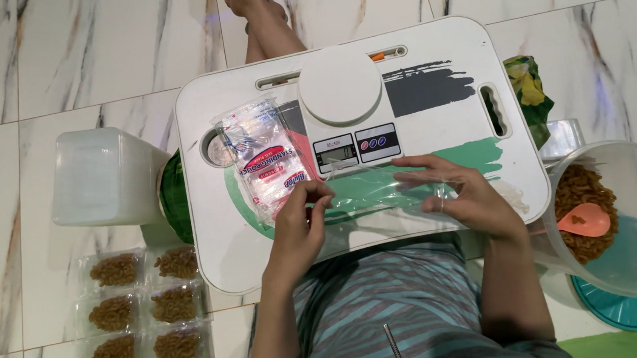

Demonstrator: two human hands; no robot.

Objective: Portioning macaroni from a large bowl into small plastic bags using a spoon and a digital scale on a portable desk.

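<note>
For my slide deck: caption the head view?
Both hands spread a clear pouch beside a kitchen scale.

Bare forearms; teal-grey striped zip top (short-sleeved)
</note>
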